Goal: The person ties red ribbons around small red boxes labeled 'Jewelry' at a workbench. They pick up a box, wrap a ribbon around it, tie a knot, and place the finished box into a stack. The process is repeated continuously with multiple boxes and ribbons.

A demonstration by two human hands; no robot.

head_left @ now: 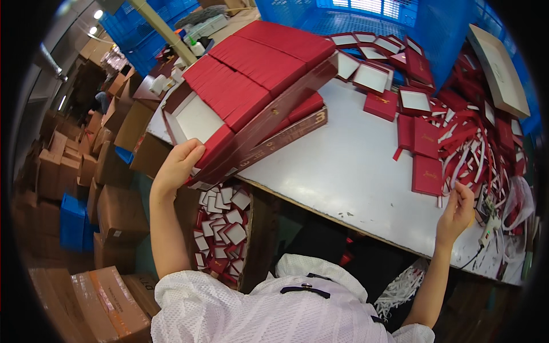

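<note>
My left hand (182, 163) is closed at the near left corner of a shallow carton (286, 98), its fingers on a small red box (215, 147) at the end of a row. Tightly packed rows of red boxes (251, 57) fill most of that carton, and a bare white patch of its bottom shows beside them. It rests tilted on a second carton (291, 136) of red boxes. On the right, my right hand (456, 212) pinches the end of a pale ribbon (457, 169), beside a heap of red and white ribbons (466, 143). A closed red box (427, 175) lies just left of its fingertips.
Open red boxes with white insides (372, 77) lie at the back of the white table (343, 177), before a blue crate (366, 23). Below the table's left end stands a box of loose lids (223, 228). Brown cartons (120, 214) are stacked left. A cable switch (489, 230) lies right.
</note>
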